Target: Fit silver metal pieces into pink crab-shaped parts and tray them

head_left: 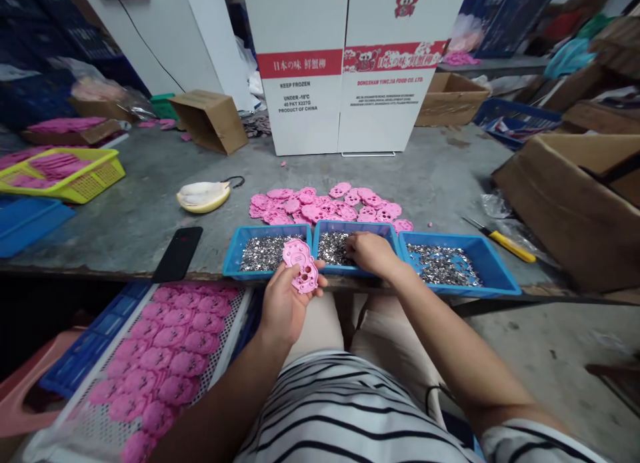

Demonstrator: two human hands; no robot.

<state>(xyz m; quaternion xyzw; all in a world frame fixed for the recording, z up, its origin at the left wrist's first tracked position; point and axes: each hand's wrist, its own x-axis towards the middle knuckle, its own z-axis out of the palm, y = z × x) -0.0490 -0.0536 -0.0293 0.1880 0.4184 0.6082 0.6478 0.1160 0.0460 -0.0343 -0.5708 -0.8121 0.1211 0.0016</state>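
My left hand (285, 303) holds a pink plastic piece (301, 266) with holes in it, in front of the left blue tray (231, 258). My right hand (371, 251) reaches into the middle blue tray (356, 226), its fingertips closed down among small shiny metal parts (331, 248); whether they grip one is too small to tell. The right blue tray (495, 273) holds more such metal parts. Behind the trays lies a spread pile of similar pink pieces (315, 206) on the grey table (220, 156).
A black phone (177, 254) and a yellow dish (203, 198) lie left; a yellow-handled tool (513, 246) and open carton (565, 216) stand right. White boxes (310, 130) rise behind. A white perforated tray (107, 410) of pink pieces sits low left, near a yellow basket (95, 183).
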